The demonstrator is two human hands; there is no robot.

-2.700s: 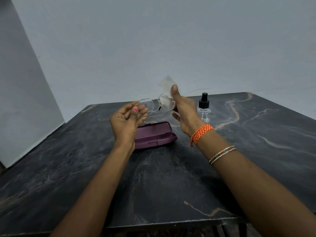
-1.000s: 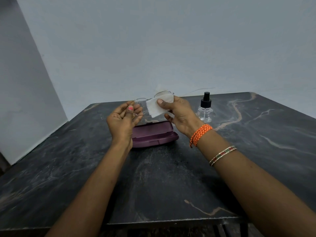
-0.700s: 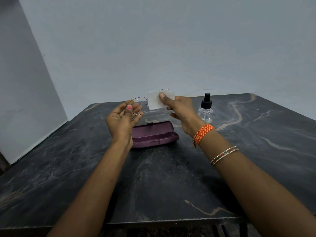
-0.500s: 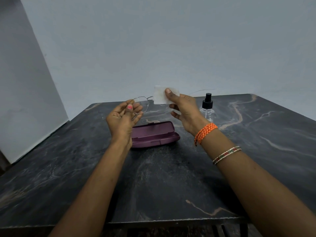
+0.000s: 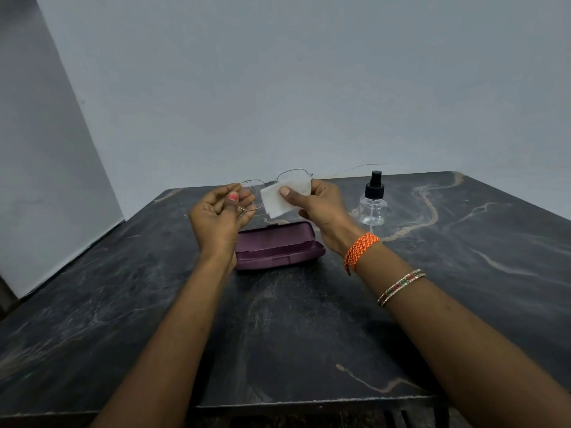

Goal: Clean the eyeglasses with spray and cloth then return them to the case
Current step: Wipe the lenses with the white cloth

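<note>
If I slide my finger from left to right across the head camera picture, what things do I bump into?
Left hand → white cloth → right hand → spray bottle. The eyeglasses and the purple case overlap the hands, so they are left out.

Bare room: marble table (image 5: pixel 309 319), plain wall (image 5: pixel 278 88)

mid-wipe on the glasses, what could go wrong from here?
1. The left hand holds the thin wire eyeglasses at one lens only, while the right hand presses the cloth on the other; the frame might bend.
2. The spray bottle stands close beside the right wrist; it could get knocked over.
3. Held above the case, dropped glasses could land on the table.
</note>
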